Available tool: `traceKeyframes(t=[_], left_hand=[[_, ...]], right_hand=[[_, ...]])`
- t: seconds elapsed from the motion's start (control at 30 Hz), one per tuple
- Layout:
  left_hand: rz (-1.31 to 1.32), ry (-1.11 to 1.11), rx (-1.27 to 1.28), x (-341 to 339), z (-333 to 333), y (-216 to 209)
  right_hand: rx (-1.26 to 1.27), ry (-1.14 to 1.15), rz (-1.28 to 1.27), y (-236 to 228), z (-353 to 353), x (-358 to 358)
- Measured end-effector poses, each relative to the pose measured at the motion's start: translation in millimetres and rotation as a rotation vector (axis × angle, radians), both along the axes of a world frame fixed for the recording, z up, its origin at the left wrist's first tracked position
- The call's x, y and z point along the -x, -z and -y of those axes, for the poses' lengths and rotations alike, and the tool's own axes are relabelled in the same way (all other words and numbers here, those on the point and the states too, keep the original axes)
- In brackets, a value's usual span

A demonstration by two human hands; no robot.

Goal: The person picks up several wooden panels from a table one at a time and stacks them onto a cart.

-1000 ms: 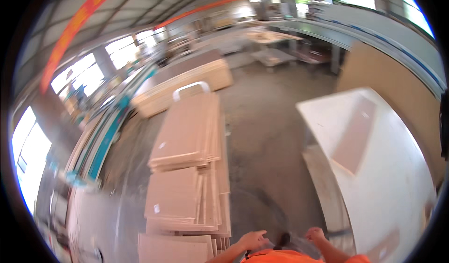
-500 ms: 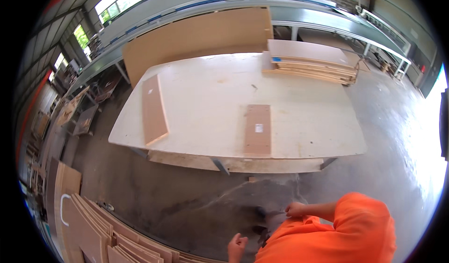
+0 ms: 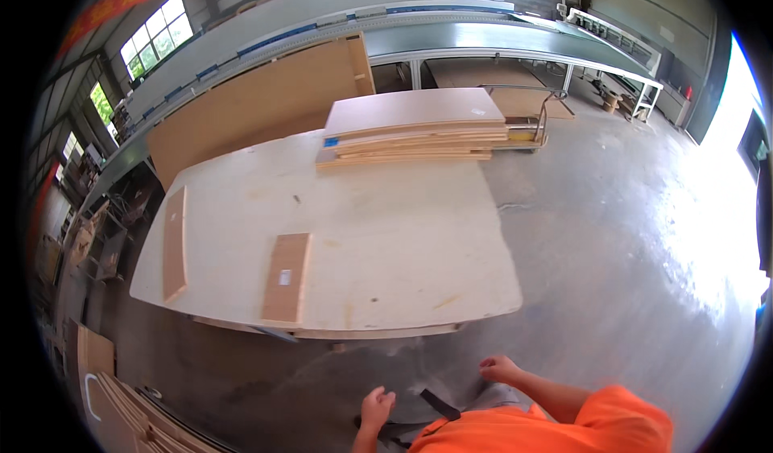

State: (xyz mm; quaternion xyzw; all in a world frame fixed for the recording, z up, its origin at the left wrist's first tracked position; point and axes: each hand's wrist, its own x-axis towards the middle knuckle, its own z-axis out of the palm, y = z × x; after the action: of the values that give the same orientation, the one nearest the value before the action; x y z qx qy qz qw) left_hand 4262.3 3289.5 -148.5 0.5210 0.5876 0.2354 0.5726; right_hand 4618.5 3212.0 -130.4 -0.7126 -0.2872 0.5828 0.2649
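Note:
My left hand [image 3: 377, 407] hangs low in front of my body, fingers loosely curled, with nothing seen in it. To its right, my right hand [image 3: 501, 368] is also curled in beside my grey trousers and shows no object. A dark strap [image 3: 440, 405] sticks out at my waist between the hands. Ahead of both hands, and untouched, is a large pale table [image 3: 403, 248]. On it a brown board [image 3: 286, 280] with a white label lies near the front edge, and another narrow board [image 3: 175, 244] lies at the left end.
A stack of boards [image 3: 411, 127] sits at the table's back right, beside a metal-handled trolley [image 3: 531, 127]. A big brown panel [image 3: 266, 99] leans behind the table, before a long conveyor [image 3: 475, 38]. More panels [image 3: 121, 409] stand at the lower left. Concrete floor [image 3: 580, 268] extends on the right.
My view has swung to the right, so the table and its boards sit further left. The board stack appears closer. My hands have shifted apart from the trousers slightly; neither has taken anything.

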Motion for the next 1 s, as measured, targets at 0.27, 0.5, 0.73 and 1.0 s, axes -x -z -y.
traceKeyframes(t=[0.27, 0.5, 0.73, 1.0], left_hand=[[-0.120, 0.410, -0.182, -247.0, -50.7, -59.0], [-0.116, 0.395, -0.081, -422.0, -51.9, -37.4], [0.043, -0.020, -0.011, -581.9, -14.6, -83.1], [-0.233, -0.615, 0.060, -608.5, -35.0, -76.1]], right_hand=[[-0.130, 0.240, -0.128, -26.3, -40.9, -195.1], [-0.091, 0.186, -0.189, 35.6, -95.5, -469.1], [0.015, 0.235, 0.009, -66.2, -195.9, -644.3], [-0.251, 0.331, -0.242, -109.7, -465.4, -666.3]])
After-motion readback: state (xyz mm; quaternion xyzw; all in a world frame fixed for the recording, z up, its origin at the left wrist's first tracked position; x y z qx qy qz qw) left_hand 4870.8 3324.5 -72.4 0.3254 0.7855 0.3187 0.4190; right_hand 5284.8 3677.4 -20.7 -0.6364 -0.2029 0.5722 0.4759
